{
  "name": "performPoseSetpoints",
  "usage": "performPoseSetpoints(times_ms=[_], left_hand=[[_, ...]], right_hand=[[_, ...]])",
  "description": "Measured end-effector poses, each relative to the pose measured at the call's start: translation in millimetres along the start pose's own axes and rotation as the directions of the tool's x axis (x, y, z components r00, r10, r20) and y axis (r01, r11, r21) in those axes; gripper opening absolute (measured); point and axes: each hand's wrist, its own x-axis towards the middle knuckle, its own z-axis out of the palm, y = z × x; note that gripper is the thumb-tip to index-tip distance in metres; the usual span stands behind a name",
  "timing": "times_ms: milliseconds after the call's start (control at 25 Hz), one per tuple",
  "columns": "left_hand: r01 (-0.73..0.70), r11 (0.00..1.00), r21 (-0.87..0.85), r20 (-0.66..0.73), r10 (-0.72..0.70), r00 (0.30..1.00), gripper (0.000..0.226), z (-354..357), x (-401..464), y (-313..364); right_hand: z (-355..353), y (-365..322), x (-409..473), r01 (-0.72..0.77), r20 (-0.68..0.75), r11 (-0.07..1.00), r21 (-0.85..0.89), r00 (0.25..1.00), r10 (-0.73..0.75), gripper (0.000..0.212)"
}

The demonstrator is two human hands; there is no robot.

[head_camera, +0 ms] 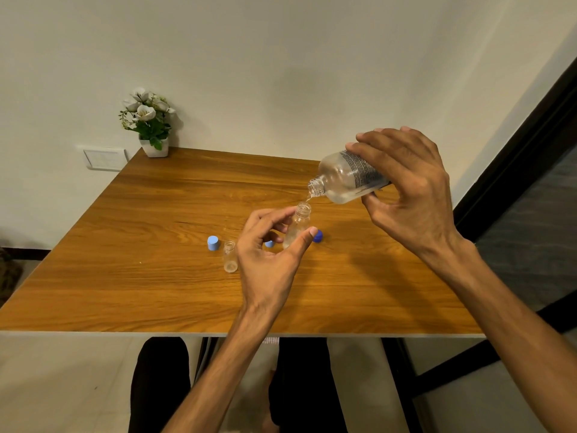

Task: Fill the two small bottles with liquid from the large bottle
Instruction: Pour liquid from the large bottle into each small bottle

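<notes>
Right of centre, the right hand [412, 189] grips the tilted large bottle [346, 176], trickling liquid into a small bottle [298, 226]. The left hand [268, 257] pinches that small bottle between thumb and fingers.

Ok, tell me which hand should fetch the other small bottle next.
Left, probably. The left hand only steadies the bottle being filled, and the empty bottle stands just beside it. The right hand holds the tilted large bottle.

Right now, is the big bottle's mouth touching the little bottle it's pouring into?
Apart. The head view shows the large bottle tilted above the small bottle, with a gap of table between their mouths and a thin stream crossing it.
</notes>
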Motion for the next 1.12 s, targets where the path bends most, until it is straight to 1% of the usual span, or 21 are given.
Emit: performPoseSetpoints(times_ms=[1120], left_hand=[[0.003,1.0,-0.008,-0.008,-0.003,1.0,0.038,-3.1,-1.4,-0.5]], right_hand=[[-0.5,-2.0,0.1,0.022,0.014,1.0,-0.007,1.0,-0.022,0.058]])
